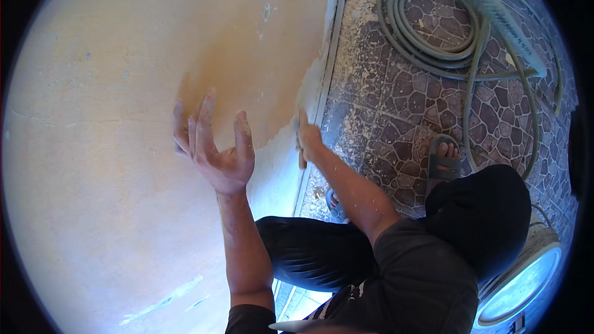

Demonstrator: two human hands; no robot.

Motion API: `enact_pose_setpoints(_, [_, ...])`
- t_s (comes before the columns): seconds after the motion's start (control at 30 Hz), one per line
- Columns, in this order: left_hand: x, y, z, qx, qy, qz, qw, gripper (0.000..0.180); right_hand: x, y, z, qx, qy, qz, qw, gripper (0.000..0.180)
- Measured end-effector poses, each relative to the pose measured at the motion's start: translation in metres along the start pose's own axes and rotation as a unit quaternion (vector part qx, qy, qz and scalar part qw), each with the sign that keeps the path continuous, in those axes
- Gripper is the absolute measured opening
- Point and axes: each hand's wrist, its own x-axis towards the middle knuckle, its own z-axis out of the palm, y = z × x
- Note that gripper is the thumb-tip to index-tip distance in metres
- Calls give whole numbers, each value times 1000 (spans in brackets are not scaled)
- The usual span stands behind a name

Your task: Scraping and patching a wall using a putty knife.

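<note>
My right hand (309,141) is closed around a tan-handled tool (302,160), beside the lower edge of the wall (111,167). Its long axis runs up and down my view, roughly along that edge; I can't tell which end works. My left hand (224,164) is free, fingers spread before the wall.

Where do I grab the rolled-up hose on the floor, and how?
I'd come from the picture's left and grip the bundled loops of the coiled hose on that side, fingers through the open middle. The loops lie flat around a gap, and the thicker ribbed hose crosses the coil's upper right, so the left looks freer.
</note>
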Motion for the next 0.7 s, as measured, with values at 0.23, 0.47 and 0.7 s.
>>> enact_pose_setpoints(0.23, [-5, -4, 0, -22, 10, 2, 1000, 52, -1, 6, -1, 33, -26, 35, 999, 65])
enact_pose_setpoints(0.47, [-2, 1, -2, -47, 14, -9, 999, 50, -4, 4, -4, -12, 3, -1, 1000, 66])
enact_pose_setpoints(0.7, [1, 5, -7, -53, 26, -7, 998, 50, 2, -19, -4, -35, 19, -22, 999, 69])
